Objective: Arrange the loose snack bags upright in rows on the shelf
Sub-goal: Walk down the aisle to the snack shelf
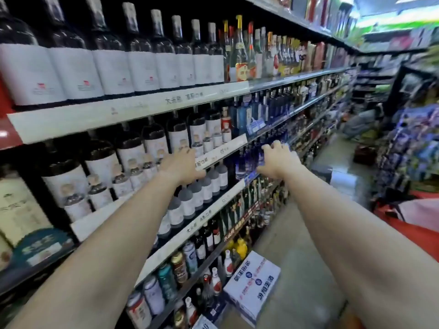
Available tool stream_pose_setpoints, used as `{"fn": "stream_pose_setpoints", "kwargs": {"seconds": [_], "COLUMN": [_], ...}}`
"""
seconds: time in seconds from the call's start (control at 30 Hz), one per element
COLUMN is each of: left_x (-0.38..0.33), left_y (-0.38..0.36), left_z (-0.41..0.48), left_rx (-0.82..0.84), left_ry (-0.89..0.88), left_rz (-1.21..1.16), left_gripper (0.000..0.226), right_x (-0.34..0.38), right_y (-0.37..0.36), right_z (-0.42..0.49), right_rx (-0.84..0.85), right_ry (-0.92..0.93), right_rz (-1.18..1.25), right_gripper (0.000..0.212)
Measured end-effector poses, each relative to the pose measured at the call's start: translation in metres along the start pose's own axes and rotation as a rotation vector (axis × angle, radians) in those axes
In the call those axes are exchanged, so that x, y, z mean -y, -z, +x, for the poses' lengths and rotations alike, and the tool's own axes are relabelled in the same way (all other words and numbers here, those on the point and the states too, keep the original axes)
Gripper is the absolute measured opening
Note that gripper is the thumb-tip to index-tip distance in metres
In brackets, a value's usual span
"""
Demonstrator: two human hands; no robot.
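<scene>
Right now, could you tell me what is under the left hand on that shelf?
Under the left hand stands a row of small grey-capped bottles with pale labels, just below a white price strip. The hand covers the bottles nearest it, so whether it touches one cannot be told.

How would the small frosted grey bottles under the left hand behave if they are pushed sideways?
The frosted grey bottles look like glass, so probably rigid, heavy for their size and breakable. They stand tall and narrow in a tight row near the shelf edge, so one pushed by the left hand could tip into its neighbours. Their smooth surface may be slippery.
</scene>
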State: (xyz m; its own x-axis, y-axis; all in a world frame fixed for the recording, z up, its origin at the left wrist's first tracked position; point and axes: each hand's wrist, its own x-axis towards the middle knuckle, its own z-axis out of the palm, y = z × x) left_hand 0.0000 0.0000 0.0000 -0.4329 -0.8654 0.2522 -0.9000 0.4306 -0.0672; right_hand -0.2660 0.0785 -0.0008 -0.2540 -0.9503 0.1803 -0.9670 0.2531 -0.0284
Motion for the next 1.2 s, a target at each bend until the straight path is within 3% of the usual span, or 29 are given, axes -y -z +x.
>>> {"fn": "stream_pose_setpoints", "kwargs": {"seconds": [0.17, 0.33, 0.7, 1.2], "left_x": [-0.035, -0.059, -0.116, -0.340], "left_y": [-0.044, -0.094, -0.179, -0.240], "left_z": [0.044, 0.084, 0.131, 0.305], "left_rx": [0.071, 0.146, 0.215, 0.294], "left_ry": [-0.150, -0.274, -0.491, -0.661], "left_rz": [-0.098, -0.119, -0.119, -0.125], "left_gripper": [0.064, 0.080, 0.075, 0.075], "right_x": [-0.037, -0.053, -0.092, -0.311], "right_y": [-0.031, -0.066, -0.133, -0.199], "right_z": [0.005, 0.007, -0.004, 0.093], "right_rx": [0.044, 0.114, 0.237, 0.300], "right_ry": [-0.172, -0.295, -0.536, -0.691], "right_rz": [-0.020, 0.005, 0.018, 0.066], "right_gripper": [0.072, 0.073, 0.069, 0.063]}}
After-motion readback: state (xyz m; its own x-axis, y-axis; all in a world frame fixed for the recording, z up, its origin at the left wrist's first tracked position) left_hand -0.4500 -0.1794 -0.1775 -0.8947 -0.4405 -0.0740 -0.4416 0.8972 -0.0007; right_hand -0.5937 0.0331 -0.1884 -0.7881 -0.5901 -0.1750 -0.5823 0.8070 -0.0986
